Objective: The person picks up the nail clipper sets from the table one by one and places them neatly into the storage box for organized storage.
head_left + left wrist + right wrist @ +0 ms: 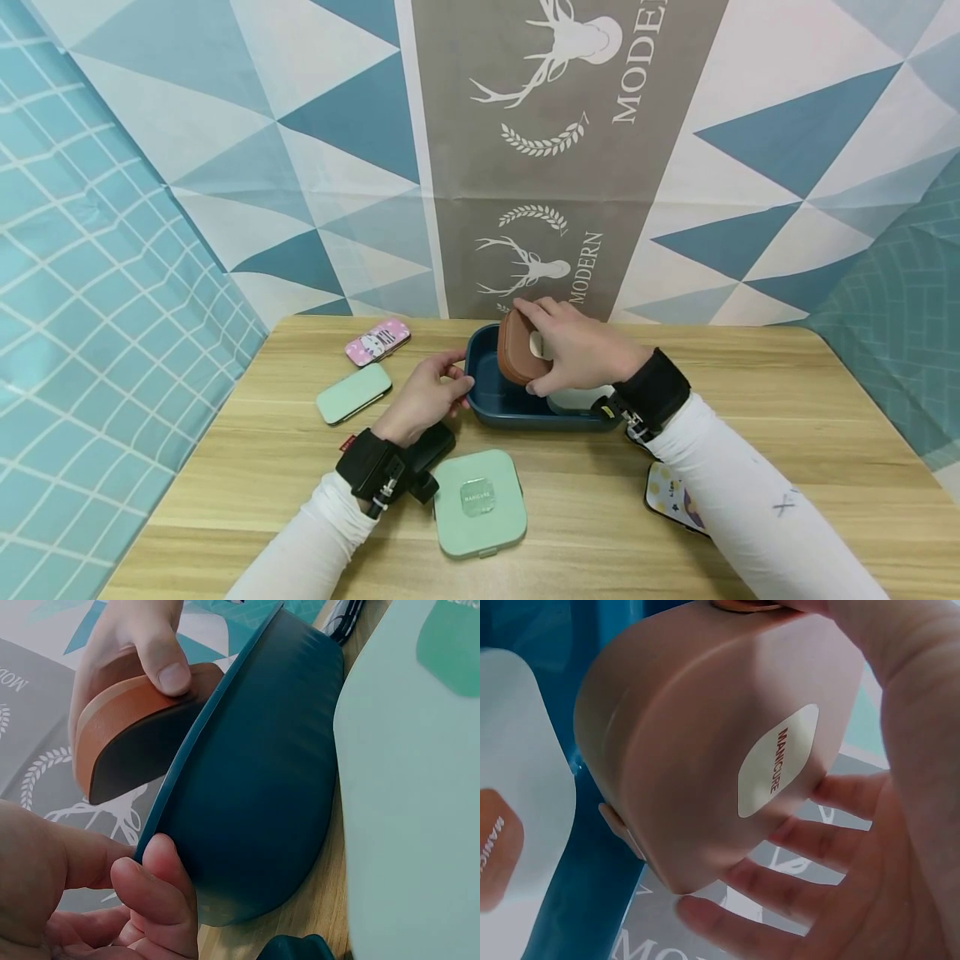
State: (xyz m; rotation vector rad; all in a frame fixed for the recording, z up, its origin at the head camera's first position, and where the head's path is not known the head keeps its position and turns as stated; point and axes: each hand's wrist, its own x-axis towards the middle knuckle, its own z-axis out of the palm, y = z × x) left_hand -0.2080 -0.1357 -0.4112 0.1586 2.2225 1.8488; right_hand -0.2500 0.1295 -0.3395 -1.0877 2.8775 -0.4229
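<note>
A dark blue plastic basin (517,422) stands near the back edge of the table. My left hand (427,392) pinches its left rim, thumb and fingers on either side of the wall (255,765) in the left wrist view. My right hand (581,343) grips a brown manicure case (516,348), tilted on edge over the left part of the basin. The case's pale label reading MANICURE (778,761) faces the right wrist camera. Beside it, a whitish manicure case (532,727) with a brown label lies inside the basin, partly hidden by my right hand in the head view.
A square mint-green manicure case (491,533) lies in front of the basin. On the left are a pink cartoon case (377,341) and an oblong mint case (352,393). A black object (435,447) lies by my left wrist; a patterned case (666,492) is partly under my right forearm.
</note>
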